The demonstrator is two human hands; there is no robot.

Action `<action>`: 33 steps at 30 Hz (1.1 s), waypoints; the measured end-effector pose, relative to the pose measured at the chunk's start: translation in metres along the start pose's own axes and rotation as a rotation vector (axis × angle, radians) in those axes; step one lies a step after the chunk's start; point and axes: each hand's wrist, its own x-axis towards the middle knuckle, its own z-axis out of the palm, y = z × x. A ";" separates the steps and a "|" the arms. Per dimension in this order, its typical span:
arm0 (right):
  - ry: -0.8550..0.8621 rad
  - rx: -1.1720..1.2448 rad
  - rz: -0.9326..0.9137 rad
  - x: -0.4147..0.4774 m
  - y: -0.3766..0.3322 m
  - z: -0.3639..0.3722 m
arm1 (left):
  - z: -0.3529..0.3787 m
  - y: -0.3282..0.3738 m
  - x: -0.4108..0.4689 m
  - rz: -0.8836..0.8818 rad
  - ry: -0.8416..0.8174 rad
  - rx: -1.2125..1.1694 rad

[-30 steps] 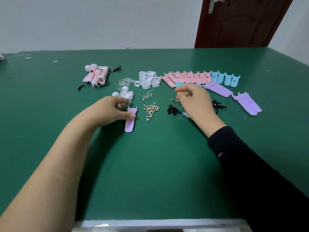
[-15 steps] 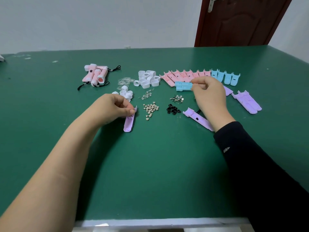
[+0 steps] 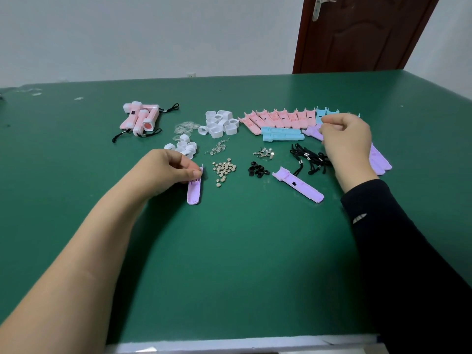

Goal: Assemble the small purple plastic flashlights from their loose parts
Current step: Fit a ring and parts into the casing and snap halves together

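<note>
As the left hand pinches it, purple shell (trough-shaped) rests.

Table, large, green matte top, pale front edge. Wall, plain white, evenly lit, one small socket low down just above the table's far edge. Door, dark reddish-brown wood, panelled, silver lever handle, behind the table's far right.
</note>
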 end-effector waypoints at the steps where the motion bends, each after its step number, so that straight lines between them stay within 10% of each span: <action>1: -0.001 -0.004 0.001 0.000 0.001 0.000 | 0.001 0.000 -0.001 -0.002 0.002 -0.014; 33: -0.290 -0.687 -0.212 -0.008 0.006 0.013 | 0.010 0.006 0.001 0.108 0.188 -0.060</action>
